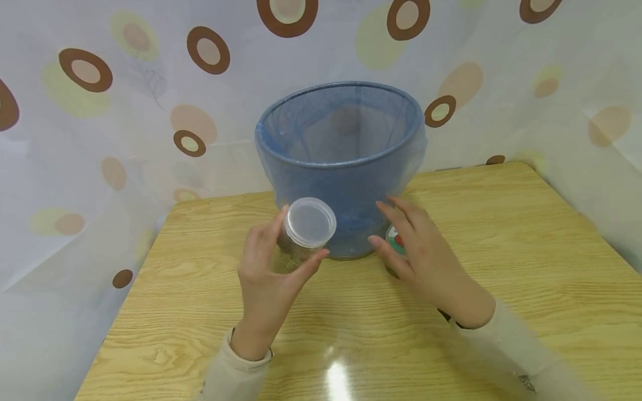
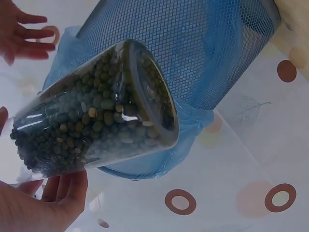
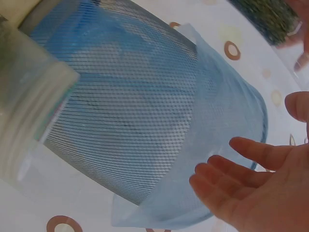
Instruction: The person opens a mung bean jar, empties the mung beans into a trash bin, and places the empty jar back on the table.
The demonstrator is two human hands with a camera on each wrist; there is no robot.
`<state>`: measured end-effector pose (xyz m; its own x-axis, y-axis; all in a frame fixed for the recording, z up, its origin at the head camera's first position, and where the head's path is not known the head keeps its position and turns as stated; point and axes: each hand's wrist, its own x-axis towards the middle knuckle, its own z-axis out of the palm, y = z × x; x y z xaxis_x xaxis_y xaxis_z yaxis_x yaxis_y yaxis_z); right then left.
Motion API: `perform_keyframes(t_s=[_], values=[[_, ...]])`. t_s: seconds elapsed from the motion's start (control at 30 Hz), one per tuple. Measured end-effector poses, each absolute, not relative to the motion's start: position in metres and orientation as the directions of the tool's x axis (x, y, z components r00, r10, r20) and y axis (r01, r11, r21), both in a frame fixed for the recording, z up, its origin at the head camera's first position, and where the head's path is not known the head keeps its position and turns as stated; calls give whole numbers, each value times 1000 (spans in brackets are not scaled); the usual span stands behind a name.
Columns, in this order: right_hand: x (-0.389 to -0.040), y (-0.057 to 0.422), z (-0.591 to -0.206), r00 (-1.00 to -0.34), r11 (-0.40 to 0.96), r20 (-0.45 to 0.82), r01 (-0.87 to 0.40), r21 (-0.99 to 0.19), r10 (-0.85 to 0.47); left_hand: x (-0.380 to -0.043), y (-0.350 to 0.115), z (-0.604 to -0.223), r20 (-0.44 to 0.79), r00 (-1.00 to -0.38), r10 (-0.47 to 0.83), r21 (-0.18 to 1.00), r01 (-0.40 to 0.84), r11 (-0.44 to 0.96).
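Note:
My left hand [image 1: 264, 267] grips a clear jar with a translucent lid [image 1: 311, 221] between thumb and fingers. Dark green beans [image 2: 89, 116] fill much of it in the left wrist view, and it is raised in front of the mesh basket [image 1: 346, 192]. Fingers apart, my right hand [image 1: 431, 256] is open and holds nothing. Partly hidden behind it, a second jar [image 1: 395, 239] with a green and red mark on its lid stands by the basket's foot. The right wrist view shows this jar [image 3: 29, 106] close up, its contents unclear.
A blue plastic bag [image 3: 231, 92] lines the basket and folds over its rim. The basket stands toward the back of the wooden table [image 1: 175, 312]. Behind it hangs a white sheet [image 1: 135, 89] printed with circles, which also borders the table's left and right sides.

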<state>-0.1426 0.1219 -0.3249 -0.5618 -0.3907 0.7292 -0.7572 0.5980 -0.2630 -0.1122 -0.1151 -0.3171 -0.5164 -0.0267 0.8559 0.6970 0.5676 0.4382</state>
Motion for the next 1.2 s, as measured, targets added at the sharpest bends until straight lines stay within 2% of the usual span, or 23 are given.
perform_keyframes(t_s=[0.17,0.27,0.4,0.7,1.2], values=[[-137,124,-307,-607,499,662,-778,-382,-439,-112,-112,-322,858,-512,36,402,713,574],[-131,119,-298,-596,418,649,-800,-430,-472,-112,-109,-324,839,-538,77,404,711,575],[-123,110,-289,-573,345,645,-820,-458,-506,-110,-104,-327,836,-532,131,368,723,585],[-109,96,-288,-608,441,654,-788,-430,-450,-109,-96,-334,854,-477,205,270,745,610],[-104,100,-293,-596,492,706,-778,-390,-384,-110,-86,-338,851,-464,248,234,756,611]])
